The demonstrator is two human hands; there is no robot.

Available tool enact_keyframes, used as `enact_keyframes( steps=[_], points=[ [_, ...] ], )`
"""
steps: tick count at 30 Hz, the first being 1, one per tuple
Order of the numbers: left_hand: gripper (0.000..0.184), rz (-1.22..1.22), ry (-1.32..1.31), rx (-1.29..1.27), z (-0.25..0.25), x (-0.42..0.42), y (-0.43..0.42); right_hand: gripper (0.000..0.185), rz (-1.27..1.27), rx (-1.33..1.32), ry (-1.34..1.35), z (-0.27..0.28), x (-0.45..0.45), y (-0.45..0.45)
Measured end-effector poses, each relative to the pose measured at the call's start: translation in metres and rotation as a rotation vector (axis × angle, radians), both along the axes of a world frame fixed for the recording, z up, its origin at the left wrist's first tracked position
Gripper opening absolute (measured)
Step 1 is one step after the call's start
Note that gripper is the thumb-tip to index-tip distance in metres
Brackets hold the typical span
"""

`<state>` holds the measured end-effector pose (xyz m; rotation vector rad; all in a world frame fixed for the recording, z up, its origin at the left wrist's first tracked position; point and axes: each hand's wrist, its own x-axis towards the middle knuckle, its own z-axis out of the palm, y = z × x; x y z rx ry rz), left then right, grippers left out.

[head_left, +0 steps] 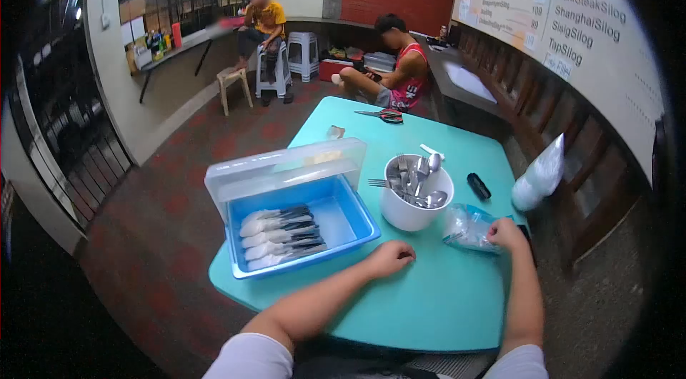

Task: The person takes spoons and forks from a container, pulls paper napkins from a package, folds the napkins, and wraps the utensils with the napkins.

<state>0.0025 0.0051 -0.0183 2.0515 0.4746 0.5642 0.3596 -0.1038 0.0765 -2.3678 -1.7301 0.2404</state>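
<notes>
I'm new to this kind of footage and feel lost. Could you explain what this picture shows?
There is no robot here: a camera worn on a person's head looks forward and down at their bare hands. On the turquoise table, a blue bin with its clear lid raised holds a row of white-wrapped bundles. Beside it, a white tub is full of forks and spoons; scissors lie farther back. The right hand is at a plastic packet, perhaps pinching it. The left hand is loosely curled, with nothing visible in it.
</notes>
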Motion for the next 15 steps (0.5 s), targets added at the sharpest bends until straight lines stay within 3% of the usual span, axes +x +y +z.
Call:
enact_keyframes(
  steps=[3,6,15],
  points=[
    [0.016,0.021,-0.009,0.036,-0.008,-0.01,0.002,0.009,0.044,-0.063,-0.009,-0.006,-0.005,0.002],
    [0.016,-0.017,-0.04,-0.016,-0.01,-0.003,0.004,0.01,-0.09,-0.039,-0.495,-0.048,0.014,0.007],
    [0.015,-0.025,0.012,-0.092,-0.003,-0.003,0.003,0.012,-0.091,0.024,-0.432,-0.026,-0.022,-0.01]
  ],
)
